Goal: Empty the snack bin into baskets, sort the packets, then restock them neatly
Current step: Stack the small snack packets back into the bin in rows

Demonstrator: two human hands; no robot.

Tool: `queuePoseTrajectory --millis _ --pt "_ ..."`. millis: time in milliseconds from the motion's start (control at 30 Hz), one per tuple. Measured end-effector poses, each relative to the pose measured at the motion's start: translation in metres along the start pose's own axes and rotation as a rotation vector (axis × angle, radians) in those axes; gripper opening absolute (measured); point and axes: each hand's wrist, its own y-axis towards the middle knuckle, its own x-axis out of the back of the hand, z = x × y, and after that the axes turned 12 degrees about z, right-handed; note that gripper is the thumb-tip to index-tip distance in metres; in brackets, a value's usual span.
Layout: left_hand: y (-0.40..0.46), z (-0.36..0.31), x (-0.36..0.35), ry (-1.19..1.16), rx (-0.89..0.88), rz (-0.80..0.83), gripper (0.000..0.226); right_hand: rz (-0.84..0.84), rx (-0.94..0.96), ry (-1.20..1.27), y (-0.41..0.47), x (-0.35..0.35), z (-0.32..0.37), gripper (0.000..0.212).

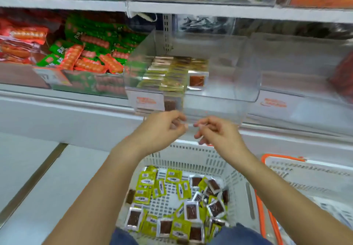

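Shelf [63, 99] — clear bin [219, 92], sausage packs [89, 61]
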Motion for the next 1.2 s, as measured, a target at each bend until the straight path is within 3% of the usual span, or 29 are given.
queuePoseTrajectory --millis 67,167,300,367,500,633,767,867,967,1067,1200 --pt "-0.006 0.019 -0.007 -0.017 0.089 0.206 0.028 0.065 -0.123 -0.047 -0.012 -0.016 -0.044 0.027" --pt "-0.012 0.068 -0.018 0.12 0.228 0.37 0.03 0.183 -0.344 -0.197 -0.019 -0.032 -0.111 0.013" --pt "-0.019 0.149 -0.052 0.167 0.465 0.49 0.033 0.368 -0.64 -0.389 -0.021 -0.044 -0.191 0.04" --pt "-0.015 0.185 -0.08 0.1 0.519 0.525 0.032 0.313 -0.719 -0.36 -0.02 -0.047 -0.222 0.049" --pt "0.006 0.236 -0.144 0.038 0.556 0.623 0.025 0.156 -0.773 -0.309 -0.015 -0.053 -0.283 0.047" --pt "0.029 0.264 -0.194 -0.053 0.587 0.589 0.031 0.225 -0.874 -0.455 -0.004 -0.071 -0.335 0.087" --pt "0.052 0.264 -0.23 -0.171 0.573 0.486 0.027 0.234 -0.853 -0.758 0.006 -0.092 -0.352 0.077" --pt "0.058 0.257 -0.253 -0.282 0.566 0.39 0.027 0.286 -0.634 -0.806 0.006 -0.117 -0.346 0.07" --pt "0.055 0.246 -0.268 -0.471 0.637 0.324 0.033 0.339 -0.47 -0.745 -0.001 -0.141 -0.344 0.068" --pt "0.05 0.246 -0.278 -0.588 0.706 0.322 0.041 0.47 -0.485 -0.569 -0.004 -0.147 -0.337 0.066" --pt "0.051 0.248 -0.284 -0.711 0.769 0.292 0.04 0.512 -0.472 -0.379 -0.004 -0.144 -0.326 0.074"
